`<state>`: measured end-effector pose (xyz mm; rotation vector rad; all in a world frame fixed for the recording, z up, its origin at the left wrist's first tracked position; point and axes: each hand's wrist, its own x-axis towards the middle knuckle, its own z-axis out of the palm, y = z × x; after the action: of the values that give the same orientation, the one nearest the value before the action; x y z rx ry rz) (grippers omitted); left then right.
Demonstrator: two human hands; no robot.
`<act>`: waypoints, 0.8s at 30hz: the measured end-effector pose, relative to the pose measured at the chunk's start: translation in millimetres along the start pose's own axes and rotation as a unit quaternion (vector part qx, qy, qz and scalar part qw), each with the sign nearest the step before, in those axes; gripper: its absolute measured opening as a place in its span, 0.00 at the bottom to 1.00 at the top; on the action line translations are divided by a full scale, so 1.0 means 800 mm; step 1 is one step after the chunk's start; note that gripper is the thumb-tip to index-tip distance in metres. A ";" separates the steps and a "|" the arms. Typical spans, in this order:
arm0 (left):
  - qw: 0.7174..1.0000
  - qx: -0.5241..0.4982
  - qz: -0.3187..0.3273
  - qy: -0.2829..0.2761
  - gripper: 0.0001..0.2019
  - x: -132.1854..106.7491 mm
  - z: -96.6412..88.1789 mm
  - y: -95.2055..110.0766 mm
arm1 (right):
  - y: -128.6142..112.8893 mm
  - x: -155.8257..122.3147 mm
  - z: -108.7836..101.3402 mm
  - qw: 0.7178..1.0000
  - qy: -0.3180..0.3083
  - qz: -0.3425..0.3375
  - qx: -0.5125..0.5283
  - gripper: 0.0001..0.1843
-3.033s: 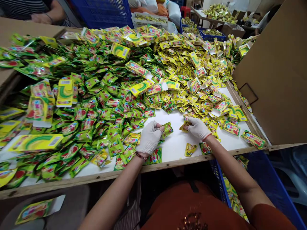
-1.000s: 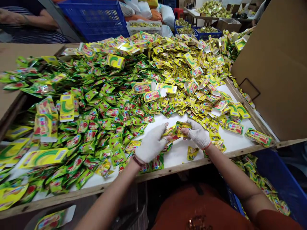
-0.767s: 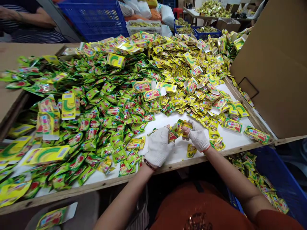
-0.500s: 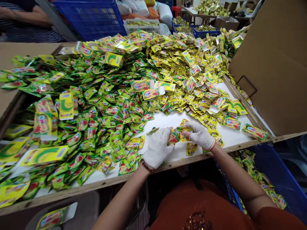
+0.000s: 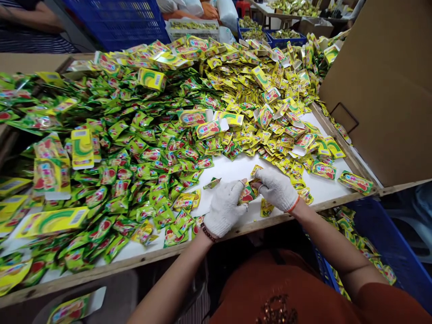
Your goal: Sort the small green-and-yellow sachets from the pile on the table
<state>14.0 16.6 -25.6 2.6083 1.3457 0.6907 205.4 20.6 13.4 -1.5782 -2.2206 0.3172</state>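
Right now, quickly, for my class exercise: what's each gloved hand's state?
Left hand: closed, holding a green packet.
Right hand: closed, apparently on a yellow packet, mostly hidden by the fingers.

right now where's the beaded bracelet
In the head view, below and slightly left of centre, the beaded bracelet circles the wrist of the left hand, near the table's wooden front edge.

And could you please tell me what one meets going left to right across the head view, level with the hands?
Green packet heap, left hand, green-and-red packet, right hand, watermelon-print box, cardboard panel.
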 end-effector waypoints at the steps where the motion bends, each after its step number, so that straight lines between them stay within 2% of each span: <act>1: 1.000 -0.005 -0.007 0.011 0.24 0.000 0.001 0.001 | -0.001 0.000 0.002 1.000 0.004 -0.003 0.004 0.04; 3: 0.999 -0.002 -0.022 0.039 0.22 -0.001 0.004 0.002 | -0.002 -0.001 0.005 0.999 0.008 -0.006 0.044 0.04; 5: 0.998 0.015 -0.029 0.059 0.24 -0.002 0.006 0.002 | 0.000 -0.003 0.007 0.990 0.012 0.011 0.138 0.07; 7: 0.997 0.033 -0.023 0.069 0.28 -0.002 0.005 0.000 | 0.004 -0.005 0.006 0.966 0.003 0.051 0.254 0.11; 9: 0.996 0.049 -0.006 0.076 0.32 -0.003 0.005 -0.001 | 0.010 -0.007 0.006 0.944 -0.007 0.083 0.319 0.07; 10: 0.995 0.055 0.008 0.081 0.32 -0.003 0.006 -0.001 | 0.012 -0.008 0.006 0.943 -0.003 0.087 0.322 0.04; 13: 0.993 0.058 0.053 0.093 0.32 -0.003 0.011 0.002 | 0.012 -0.010 0.008 0.961 0.017 0.051 0.272 0.08; 16: 0.991 0.041 0.069 0.108 0.33 -0.004 0.018 0.002 | 0.006 -0.013 0.009 0.963 -0.022 0.031 0.266 0.09; 20: 0.989 0.018 0.028 0.141 0.34 -0.007 0.028 0.002 | 0.001 -0.016 0.003 0.939 -0.083 0.082 0.324 0.13; 23: 0.987 -0.051 -0.010 0.151 0.33 -0.008 0.034 0.012 | 0.002 -0.011 -0.001 0.948 -0.109 0.041 0.297 0.07; 24: 0.985 -0.092 -0.027 0.146 0.32 -0.008 0.034 0.016 | 0.003 -0.008 -0.003 0.954 -0.120 0.023 0.274 0.08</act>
<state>32.8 6.6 -47.5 2.3856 1.3453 1.1646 210.5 15.2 13.0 -1.3321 -2.0114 1.0854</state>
